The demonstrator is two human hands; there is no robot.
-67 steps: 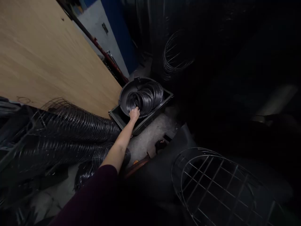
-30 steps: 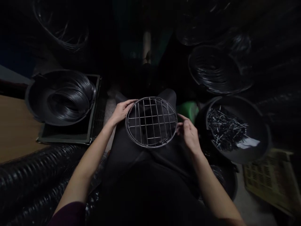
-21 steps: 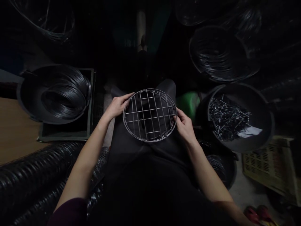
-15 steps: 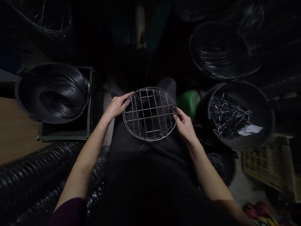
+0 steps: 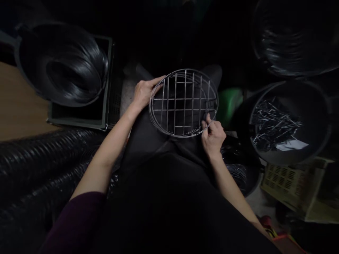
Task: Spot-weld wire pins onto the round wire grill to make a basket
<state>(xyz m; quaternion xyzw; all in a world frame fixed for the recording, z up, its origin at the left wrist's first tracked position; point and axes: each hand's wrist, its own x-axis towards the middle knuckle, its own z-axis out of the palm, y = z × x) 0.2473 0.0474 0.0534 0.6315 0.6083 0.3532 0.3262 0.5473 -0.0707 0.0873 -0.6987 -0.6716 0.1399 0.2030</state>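
Observation:
A round metal wire rack with crossed bars and more than one ring is held over my lap. My left hand grips its upper left rim, thumb and fingers around the wire. At the lower right, my right hand has its fingertips closed on the rim, with the index finger reaching up inside the ring. Dark clothing lies below the rack, and the undersides of both hands' grips are partly hidden.
At left, a dark basin of coiled wire rests on a green crate. Stacked wire rings lie below. At right stand a bucket of short metal pieces, a basin, a yellow crate and a green object.
My right hand has slid down the rim from the right side to the lower right. The left hand keeps its hold. My head view has shifted, so the surroundings sit differently.

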